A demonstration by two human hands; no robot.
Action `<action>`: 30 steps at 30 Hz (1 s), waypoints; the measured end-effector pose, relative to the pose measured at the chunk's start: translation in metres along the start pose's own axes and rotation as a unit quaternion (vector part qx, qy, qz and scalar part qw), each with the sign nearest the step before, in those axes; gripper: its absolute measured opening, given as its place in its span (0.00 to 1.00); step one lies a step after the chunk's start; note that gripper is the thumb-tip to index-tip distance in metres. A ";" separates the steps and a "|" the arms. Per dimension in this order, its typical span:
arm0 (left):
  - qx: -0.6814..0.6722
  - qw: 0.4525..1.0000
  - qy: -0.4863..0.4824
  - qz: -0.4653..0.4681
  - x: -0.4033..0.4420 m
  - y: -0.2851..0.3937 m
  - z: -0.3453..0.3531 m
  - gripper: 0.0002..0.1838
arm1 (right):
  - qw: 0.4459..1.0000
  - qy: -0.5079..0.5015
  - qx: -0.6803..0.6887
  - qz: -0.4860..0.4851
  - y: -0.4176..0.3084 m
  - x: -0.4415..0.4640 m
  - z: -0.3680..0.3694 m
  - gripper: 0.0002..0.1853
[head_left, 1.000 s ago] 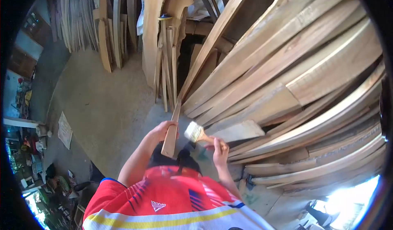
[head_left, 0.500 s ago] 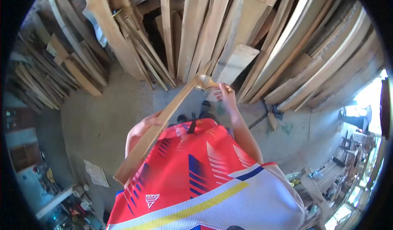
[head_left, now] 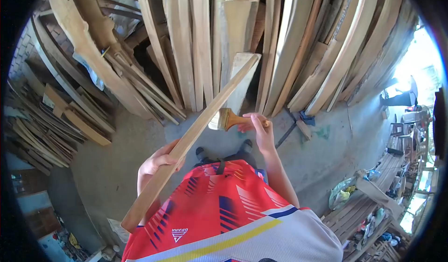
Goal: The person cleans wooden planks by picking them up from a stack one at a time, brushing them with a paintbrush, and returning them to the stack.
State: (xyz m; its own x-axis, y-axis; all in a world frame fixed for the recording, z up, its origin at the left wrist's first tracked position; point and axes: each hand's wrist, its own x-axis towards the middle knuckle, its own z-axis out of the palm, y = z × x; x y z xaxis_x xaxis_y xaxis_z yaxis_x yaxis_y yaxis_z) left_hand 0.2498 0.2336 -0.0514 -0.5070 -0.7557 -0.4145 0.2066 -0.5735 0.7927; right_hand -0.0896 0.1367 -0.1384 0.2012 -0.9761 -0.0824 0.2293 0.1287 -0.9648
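A long wooden board slants across the front of my body, its far end up toward the leaning planks. My left hand is wrapped round its lower half. In my right hand is the wooden handle of a wide paintbrush. The brush's pale bristles point left and lie at the board's right edge, near its middle; whether they touch it I cannot tell.
Many planks lean upright along the far side. Shorter wood strips are stacked at the left. A slatted bench with cloths and clutter stands at the right. Grey concrete floor lies around my feet.
The brush has shifted down along the board, away from its far end. More of the board's far end now shows. My view has tilted and turned slightly.
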 end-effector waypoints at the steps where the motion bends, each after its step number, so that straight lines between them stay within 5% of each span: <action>1: 0.000 1.000 0.002 0.003 0.007 -0.002 0.007 0.45 | 1.000 -0.002 0.004 -0.009 -0.009 0.001 -0.012 0.18; 11: -0.160 0.977 0.006 0.140 0.108 -0.034 0.100 0.47 | 0.993 0.069 -0.023 -0.090 -0.084 0.045 -0.164 0.19; 15: -0.019 0.984 0.080 0.159 0.108 -0.022 0.136 0.45 | 0.996 0.029 0.007 -0.088 -0.104 0.066 -0.177 0.17; 18: -0.085 0.978 0.071 0.176 0.115 -0.033 0.121 0.43 | 0.997 -0.022 0.009 -0.075 -0.098 0.079 -0.180 0.17; 26: 0.014 0.991 0.039 0.128 0.133 -0.003 0.045 0.40 | 0.975 -0.203 -0.088 -0.021 -0.084 0.106 -0.145 0.18; 30: 0.017 0.995 0.004 0.099 0.144 0.015 -0.001 0.41 | 0.974 -0.178 -0.140 -0.014 -0.071 0.143 -0.134 0.17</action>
State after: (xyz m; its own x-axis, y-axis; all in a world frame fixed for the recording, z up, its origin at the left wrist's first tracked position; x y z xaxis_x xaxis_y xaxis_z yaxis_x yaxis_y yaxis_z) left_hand 0.1810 0.1158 -0.1002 -0.4527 -0.8552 -0.2524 0.2725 -0.4022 0.8741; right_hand -0.2052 -0.0351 -0.1151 0.5273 -0.8496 -0.0116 -0.0191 0.0018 -0.9998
